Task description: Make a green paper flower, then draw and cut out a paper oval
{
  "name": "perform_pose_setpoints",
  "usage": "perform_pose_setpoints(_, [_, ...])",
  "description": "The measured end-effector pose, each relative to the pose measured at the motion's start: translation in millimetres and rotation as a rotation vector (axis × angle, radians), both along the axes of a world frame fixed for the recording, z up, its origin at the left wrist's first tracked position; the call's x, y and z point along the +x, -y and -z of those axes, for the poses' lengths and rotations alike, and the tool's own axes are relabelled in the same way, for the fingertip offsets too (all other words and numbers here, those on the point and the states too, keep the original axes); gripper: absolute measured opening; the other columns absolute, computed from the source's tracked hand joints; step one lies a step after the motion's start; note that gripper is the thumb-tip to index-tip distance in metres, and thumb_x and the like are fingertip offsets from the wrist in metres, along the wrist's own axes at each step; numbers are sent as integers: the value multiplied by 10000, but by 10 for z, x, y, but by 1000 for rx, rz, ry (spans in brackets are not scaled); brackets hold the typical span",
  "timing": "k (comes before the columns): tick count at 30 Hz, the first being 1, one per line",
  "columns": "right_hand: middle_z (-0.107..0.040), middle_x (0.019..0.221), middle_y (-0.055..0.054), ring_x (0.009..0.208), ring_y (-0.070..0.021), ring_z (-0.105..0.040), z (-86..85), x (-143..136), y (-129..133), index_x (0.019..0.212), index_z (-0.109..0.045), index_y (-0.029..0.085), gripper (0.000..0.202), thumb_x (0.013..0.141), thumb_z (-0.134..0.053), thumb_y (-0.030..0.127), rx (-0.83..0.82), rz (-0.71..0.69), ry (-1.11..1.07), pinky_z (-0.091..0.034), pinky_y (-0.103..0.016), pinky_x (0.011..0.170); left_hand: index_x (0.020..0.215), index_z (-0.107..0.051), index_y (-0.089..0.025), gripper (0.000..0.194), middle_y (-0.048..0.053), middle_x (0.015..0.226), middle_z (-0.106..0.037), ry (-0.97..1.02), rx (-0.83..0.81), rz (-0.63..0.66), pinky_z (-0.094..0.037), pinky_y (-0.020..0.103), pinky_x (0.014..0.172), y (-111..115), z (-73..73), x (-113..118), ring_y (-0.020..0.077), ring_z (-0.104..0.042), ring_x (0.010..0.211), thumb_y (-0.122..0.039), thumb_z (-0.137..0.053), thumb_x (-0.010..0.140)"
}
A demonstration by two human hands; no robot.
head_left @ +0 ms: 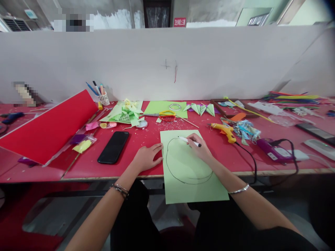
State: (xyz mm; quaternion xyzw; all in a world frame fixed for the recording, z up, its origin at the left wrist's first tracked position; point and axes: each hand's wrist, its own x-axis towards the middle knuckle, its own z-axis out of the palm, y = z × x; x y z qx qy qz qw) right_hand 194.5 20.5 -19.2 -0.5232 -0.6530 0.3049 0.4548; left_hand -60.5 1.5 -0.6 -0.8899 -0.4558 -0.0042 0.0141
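A light green sheet of paper (188,191) lies on the red table and hangs over its front edge. A large rounded outline in dark ink is on it, running down the left side and along the bottom. My right hand (198,148) grips a white marker (190,141) with a black end, its tip on the upper part of the sheet by the outline. My left hand (148,157) rests on the table with fingers spread, its fingertips at the sheet's left edge. The part of the outline near my right hand and forearm is hidden.
A black phone (113,147) lies left of my left hand. Yellow scissors (167,113) and green paper scraps (125,113) lie behind the sheet. To the right are a yellow glue gun (224,131) and a purple device (273,150) with black cords.
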Motion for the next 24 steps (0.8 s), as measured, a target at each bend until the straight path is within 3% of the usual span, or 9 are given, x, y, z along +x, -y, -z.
perform_pose_setpoints(10, [-571, 733, -10, 657, -151, -536, -166, 115, 75, 849, -520, 207, 156, 778, -501, 345, 29, 93, -75, -415, -284, 615, 1261, -452, -183, 463, 92, 1266, -507, 1, 20, -11, -467, 338, 763, 198, -32, 183, 209, -617, 856, -405, -365, 864])
perform_pose_setpoints(16, [-623, 845, -39, 772, -183, -613, -90, 104, 119, 885, -563, 203, 184, 774, -522, 345, -54, 26, -71, -461, -337, 736, 1034, -551, -143, 322, 114, 1059, -562, 6, 34, -57, -462, 334, 699, 384, -25, 430, 183, -611, 710, -339, -353, 873])
perform_pose_setpoints(21, [-637, 808, -23, 734, -159, -614, -31, -41, 156, 833, -570, 212, 142, 787, -497, 324, -111, -94, -85, -478, -322, 727, 986, -535, -189, 293, 50, 987, -577, 69, 20, -120, -435, 258, 559, 241, 5, 415, 172, -612, 716, -422, -428, 842])
perform_pose_setpoints(24, [-634, 739, -13, 691, -156, -599, -11, -65, 148, 792, -556, 212, 130, 790, -477, 315, -123, -95, -95, -472, -317, 700, 1022, -518, -201, 258, 48, 1051, -561, 118, 35, -203, -434, 243, 587, 111, 35, 307, 156, -615, 766, -371, -404, 864])
